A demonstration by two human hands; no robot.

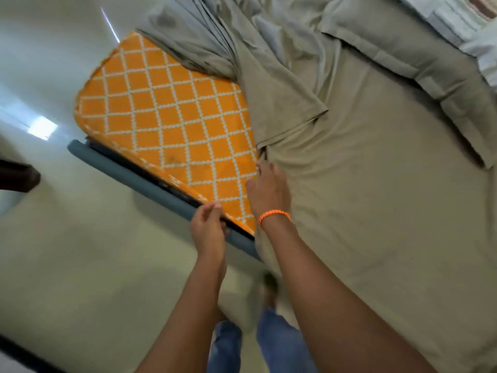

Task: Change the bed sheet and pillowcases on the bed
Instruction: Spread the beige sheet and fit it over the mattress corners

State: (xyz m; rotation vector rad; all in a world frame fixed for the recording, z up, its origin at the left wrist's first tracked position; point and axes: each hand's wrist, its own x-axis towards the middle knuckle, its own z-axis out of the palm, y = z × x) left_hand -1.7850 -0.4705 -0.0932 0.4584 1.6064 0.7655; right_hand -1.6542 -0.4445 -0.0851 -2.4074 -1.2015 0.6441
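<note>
Over on the far left you had pale floor [80, 265] with a bright patch of reflected light, and a dark wooden edge [16, 176] poking in from the side. Moving in, the blue-grey bed frame [129, 179] ran diagonally under the orange mattress [166, 117], its white diamond lattice fully bared at that corner (some dark smudges showed near its lower edge). Your left hand [208, 230] was right at the mattress's near edge, fingers curled and thumb meeting them at the orange trim; it looked like a pinch on that rim, though the blur kept me from being sure whether it gripped the mattress itself or something thin there. Just beside it, your right hand [269, 192], with an orange braided bracelet [274, 215] on the wrist, lay on the boundary where the beige bed sheet [376, 197] met the bare orange, fingers bent down into the cloth's edge. Whether they truly gripped the fabric, I couldn't tell. The sheet covered the bed from there rightward, peeled back off the left corner and bunched in folds toward the top, one flap doubled over itself. Below, your jeans [274, 337] and a foot showed against the floor. At the far top right, pale striped bedding [462, 20] sat at the bed's edge.
</note>
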